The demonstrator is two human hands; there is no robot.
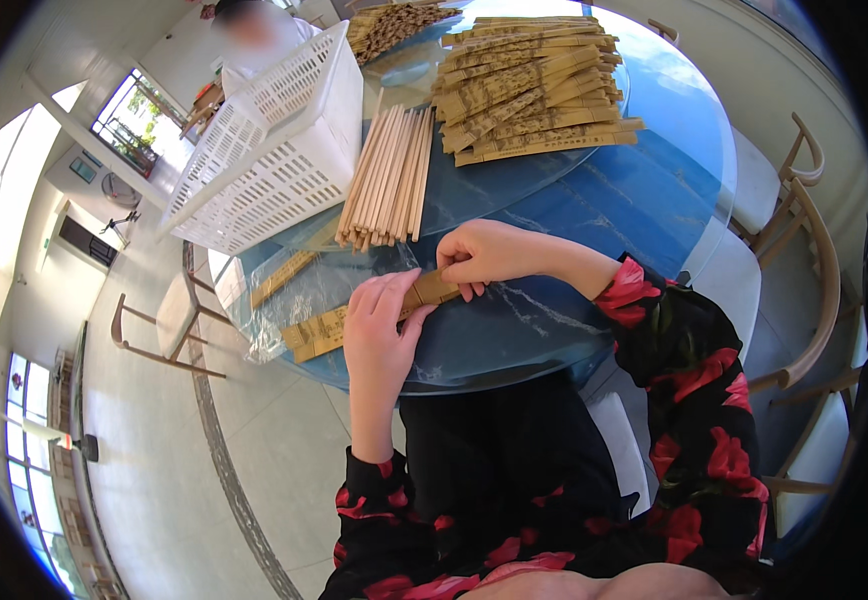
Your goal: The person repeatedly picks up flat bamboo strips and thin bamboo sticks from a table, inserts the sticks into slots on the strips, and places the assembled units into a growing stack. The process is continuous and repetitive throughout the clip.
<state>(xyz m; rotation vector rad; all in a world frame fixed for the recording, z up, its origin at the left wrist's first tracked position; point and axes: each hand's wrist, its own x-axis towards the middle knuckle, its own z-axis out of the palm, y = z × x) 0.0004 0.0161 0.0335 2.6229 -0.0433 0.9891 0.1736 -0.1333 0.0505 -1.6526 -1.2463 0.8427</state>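
Note:
A brown printed paper chopstick sleeve lies slantwise near the front edge of the blue marbled table. My left hand presses over its middle, fingers bent around it. At the sleeve's right end, my right hand pinches the paper between thumb and curled fingers. Whether chopsticks are inside is hidden. Just beyond my hands lies a bundle of loose pale wooden chopsticks. Another brown sleeve rests to the left, partly under clear plastic film.
A white slotted plastic basket stands at the far left of the chopsticks. Many brown sleeves form a large pile at the back right, with another heap farther off. A person is across the table. Wooden chairs flank it.

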